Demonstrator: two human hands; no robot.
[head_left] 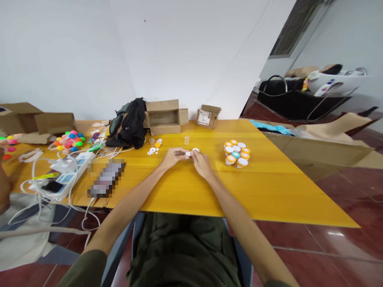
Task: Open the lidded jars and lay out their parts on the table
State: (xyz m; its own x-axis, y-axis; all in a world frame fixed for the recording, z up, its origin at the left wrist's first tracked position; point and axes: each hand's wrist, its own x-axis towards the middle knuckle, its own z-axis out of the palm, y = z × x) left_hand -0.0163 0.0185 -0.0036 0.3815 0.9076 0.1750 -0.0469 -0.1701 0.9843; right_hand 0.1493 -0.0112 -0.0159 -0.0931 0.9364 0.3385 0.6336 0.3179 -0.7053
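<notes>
A: What takes up most of the view?
B: The yellow surface (269, 187), with an open cardboard box (164, 116) at its far edge and a black bag (131, 123) just left of that

A: And nearer the middle?
B: A cluster of small jars (237, 154) with orange, white and teal lids, right of the hands. On the left, a white power strip (70, 173) with tangled cables

A: The hands?
B: The left hand (172, 156) and right hand (201, 162) meet at the centre, fingers pinched together on a small white disc (188, 154) held between them just above the surface (too tiny to see detail). More small white discs (153, 150) lie scattered just left, near a clear cup (186, 140)
</notes>
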